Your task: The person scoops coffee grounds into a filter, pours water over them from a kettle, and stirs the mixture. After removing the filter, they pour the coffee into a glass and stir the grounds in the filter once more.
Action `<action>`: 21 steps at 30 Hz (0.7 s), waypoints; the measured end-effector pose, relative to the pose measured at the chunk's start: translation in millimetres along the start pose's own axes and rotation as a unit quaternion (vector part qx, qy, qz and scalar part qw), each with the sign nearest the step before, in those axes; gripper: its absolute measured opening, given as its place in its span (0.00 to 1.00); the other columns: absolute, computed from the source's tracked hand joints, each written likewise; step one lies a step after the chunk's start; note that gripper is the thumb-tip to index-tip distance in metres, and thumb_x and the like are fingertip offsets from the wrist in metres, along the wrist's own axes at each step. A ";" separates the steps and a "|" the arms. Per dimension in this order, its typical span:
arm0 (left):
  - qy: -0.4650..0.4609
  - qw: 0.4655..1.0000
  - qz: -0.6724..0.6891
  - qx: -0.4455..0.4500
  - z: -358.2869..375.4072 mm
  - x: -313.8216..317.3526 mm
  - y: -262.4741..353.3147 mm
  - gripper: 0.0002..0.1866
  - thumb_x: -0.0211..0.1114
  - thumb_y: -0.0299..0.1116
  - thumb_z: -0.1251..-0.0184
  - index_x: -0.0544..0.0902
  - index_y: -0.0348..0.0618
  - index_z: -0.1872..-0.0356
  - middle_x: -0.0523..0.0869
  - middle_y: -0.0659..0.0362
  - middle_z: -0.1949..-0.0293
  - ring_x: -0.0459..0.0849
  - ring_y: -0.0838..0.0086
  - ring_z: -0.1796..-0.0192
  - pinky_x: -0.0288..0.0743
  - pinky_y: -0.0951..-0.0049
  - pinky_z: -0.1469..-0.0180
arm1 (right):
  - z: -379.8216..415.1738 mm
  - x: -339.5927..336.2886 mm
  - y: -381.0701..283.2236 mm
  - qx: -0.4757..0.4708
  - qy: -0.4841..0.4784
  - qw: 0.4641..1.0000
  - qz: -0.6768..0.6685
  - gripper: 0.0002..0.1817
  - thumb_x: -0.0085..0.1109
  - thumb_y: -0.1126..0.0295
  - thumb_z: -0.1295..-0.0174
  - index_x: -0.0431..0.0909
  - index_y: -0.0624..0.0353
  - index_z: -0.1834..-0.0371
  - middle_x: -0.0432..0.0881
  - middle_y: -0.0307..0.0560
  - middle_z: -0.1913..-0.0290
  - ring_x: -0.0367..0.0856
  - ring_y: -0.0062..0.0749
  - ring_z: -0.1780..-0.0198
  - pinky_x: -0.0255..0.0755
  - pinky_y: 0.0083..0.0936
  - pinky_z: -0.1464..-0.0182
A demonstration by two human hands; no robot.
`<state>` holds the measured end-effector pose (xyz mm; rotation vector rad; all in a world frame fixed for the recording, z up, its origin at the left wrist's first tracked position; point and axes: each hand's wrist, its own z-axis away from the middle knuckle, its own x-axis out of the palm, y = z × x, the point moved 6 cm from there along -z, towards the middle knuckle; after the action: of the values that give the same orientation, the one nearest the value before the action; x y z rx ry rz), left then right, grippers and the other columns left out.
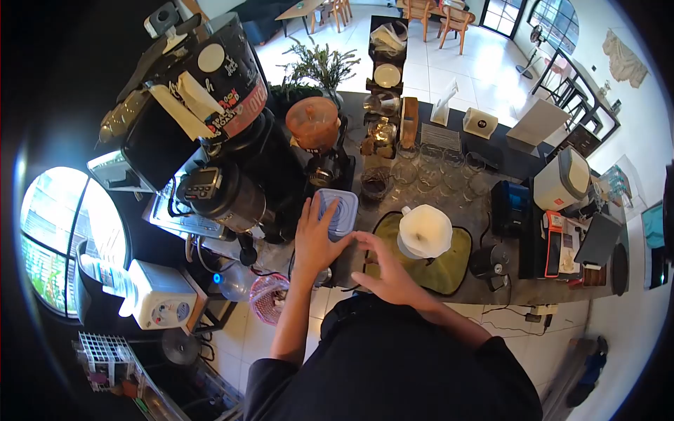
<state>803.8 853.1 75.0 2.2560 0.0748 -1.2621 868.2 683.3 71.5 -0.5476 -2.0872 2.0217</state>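
My left hand [317,240] lies with fingers spread over the near left side of a square plastic container with a bluish lid [344,210]. Its fingertips overlap the lid in this view. Just right of the container, my right hand [381,270] is held with thumb and fingers apart and nothing between them. Beyond the right hand, a white coffee dripper with a paper filter [425,231] stands on a green mat [456,263]. Behind the container is a grinder with an orange-brown hopper [312,125].
Several clear glasses [430,168] stand behind the mat. A black kettle [489,262] is at its right. Large black machines [232,189] crowd the left side. A pink basket [269,298] sits low at the left, beside the counter. Cables hang at the counter's front right.
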 end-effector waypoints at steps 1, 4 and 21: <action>-0.016 1.000 0.005 0.010 2.5 1.0 -2.7 0.40 0.80 0.52 0.47 0.80 0.50 0.31 0.66 0.40 0.22 0.64 0.36 0.23 0.65 0.44 0.27 | -6.3 11.6 22.6 -0.003 0.007 1.000 -0.003 0.47 0.72 0.67 0.38 0.53 0.59 0.18 0.60 0.56 0.22 0.64 0.48 0.23 0.69 0.41 0.30; 0.001 0.999 0.042 -0.006 4.7 -10.6 -1.5 0.38 0.80 0.48 0.47 0.82 0.47 0.34 0.68 0.41 0.23 0.68 0.39 0.25 0.67 0.45 0.27 | -26.7 18.7 76.1 0.014 0.114 0.988 0.105 0.64 0.78 0.65 0.43 0.36 0.58 0.14 0.46 0.58 0.15 0.57 0.58 0.19 0.63 0.47 0.24; 0.165 0.842 0.489 -0.156 64.4 -23.6 -42.4 0.46 0.68 0.63 0.32 0.70 0.34 0.26 0.74 0.51 0.29 0.72 0.64 0.27 0.64 0.61 0.26 | -140.7 14.0 -27.9 -0.046 -0.109 0.855 0.504 0.08 0.63 0.75 0.40 0.87 0.64 0.60 0.87 0.59 0.49 0.86 0.52 0.44 0.81 0.38 0.44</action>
<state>728.0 862.8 49.2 1.7595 -0.6256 -0.2751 905.2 818.4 105.3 -1.8190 -2.2636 2.5373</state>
